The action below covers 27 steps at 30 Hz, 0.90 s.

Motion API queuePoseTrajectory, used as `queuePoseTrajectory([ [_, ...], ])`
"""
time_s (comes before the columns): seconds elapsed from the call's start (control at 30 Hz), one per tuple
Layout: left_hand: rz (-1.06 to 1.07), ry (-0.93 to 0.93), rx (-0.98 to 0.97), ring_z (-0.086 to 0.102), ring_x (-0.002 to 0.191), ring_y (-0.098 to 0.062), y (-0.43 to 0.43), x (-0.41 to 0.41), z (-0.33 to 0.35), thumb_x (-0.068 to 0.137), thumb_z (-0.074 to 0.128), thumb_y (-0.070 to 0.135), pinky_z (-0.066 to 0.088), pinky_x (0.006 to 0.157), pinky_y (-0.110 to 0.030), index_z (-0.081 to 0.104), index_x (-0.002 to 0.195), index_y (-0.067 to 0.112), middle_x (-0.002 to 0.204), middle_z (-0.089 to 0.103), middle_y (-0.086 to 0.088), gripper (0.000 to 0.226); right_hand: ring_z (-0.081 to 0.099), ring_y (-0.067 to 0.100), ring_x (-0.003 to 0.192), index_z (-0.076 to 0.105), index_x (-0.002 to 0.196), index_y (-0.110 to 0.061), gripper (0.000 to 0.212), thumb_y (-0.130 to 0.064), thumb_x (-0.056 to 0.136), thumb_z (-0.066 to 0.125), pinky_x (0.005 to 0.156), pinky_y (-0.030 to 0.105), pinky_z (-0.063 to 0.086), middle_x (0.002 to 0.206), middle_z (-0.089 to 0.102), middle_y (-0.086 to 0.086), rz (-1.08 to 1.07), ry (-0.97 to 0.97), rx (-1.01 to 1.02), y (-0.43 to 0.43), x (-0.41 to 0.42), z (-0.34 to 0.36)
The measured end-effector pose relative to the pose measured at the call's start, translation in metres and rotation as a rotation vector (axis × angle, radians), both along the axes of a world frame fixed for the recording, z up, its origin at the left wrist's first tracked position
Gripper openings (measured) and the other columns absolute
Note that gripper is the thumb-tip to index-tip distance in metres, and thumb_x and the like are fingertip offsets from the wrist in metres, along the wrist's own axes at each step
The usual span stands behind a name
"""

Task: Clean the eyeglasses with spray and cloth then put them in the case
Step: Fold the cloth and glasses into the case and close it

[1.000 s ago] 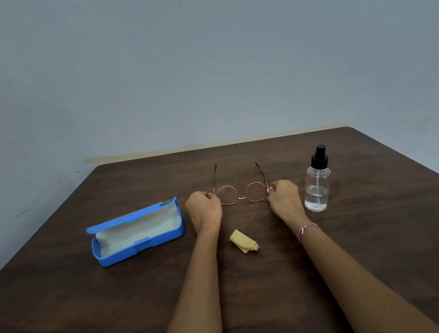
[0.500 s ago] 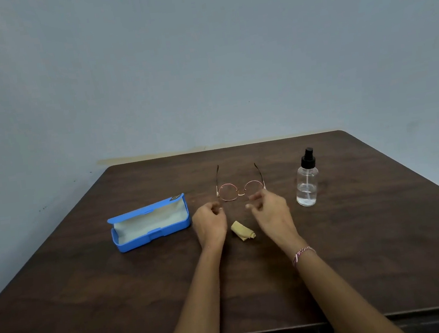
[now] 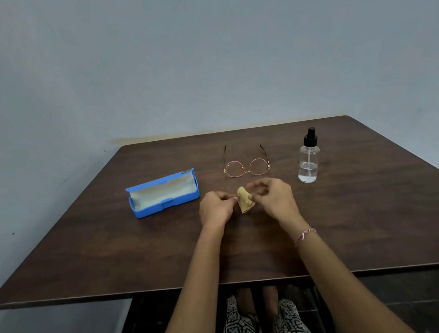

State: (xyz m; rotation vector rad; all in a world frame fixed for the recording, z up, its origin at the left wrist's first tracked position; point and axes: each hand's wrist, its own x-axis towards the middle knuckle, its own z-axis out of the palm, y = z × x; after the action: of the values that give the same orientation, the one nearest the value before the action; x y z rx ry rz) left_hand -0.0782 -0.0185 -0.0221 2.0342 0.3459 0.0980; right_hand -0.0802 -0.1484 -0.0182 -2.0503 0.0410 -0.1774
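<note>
Dark wood table stood against a plain grey-blue wall. Near its middle the left hand and right hand met at the yellow cloth, each pinching an edge between thumb and fingertips, other fingers curled. Whether the cloth was lifted off the wood I couldn't quite tell. Glasses lay just beyond the hands, arms unfolded and pointing away. To their right stood the bottle, upright and partly filled. To their left sat the blue case, lid open, pale lining showing. A thread bracelet circled the right wrist.
</note>
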Motion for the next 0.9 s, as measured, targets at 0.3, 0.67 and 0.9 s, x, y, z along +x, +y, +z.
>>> queuePoseTrajectory([
  [0.3,-0.116,0.160,-0.996,0.066,0.084,-0.025,0.011,-0.026,0.017,0.088,0.063,0.016,0.059,0.071,-0.034,0.063,0.102,0.003,0.093,0.067,-0.016,0.019,0.062,0.008,0.060,0.054,0.091,-0.014,0.017,0.002,0.090,0.052,0.058,0.021,0.054,0.081,0.065,0.002,0.218,0.219,0.926,-0.001,-0.015,0.016],
  [0.67,-0.084,-0.042,-0.608,0.065,0.065,-0.012,0.020,-0.027,0.026,0.086,0.064,0.004,0.056,0.055,-0.019,0.068,0.089,0.003,0.078,0.067,-0.007,0.005,0.066,0.011,0.074,0.071,0.082,-0.016,0.021,-0.035,0.085,0.064,0.067,0.025,0.055,0.079,0.070,0.002,0.129,0.116,0.458,0.014,-0.013,0.003],
  [0.9,-0.006,-0.091,-0.419,0.065,0.086,-0.016,0.029,-0.024,0.030,0.083,0.069,0.008,0.057,0.061,-0.022,0.070,0.086,0.012,0.091,0.068,-0.005,0.006,0.061,0.008,0.060,0.064,0.080,-0.007,0.006,-0.010,0.084,0.066,0.053,0.018,0.054,0.070,0.064,0.005,0.092,0.288,0.804,0.010,-0.012,0.008],
])
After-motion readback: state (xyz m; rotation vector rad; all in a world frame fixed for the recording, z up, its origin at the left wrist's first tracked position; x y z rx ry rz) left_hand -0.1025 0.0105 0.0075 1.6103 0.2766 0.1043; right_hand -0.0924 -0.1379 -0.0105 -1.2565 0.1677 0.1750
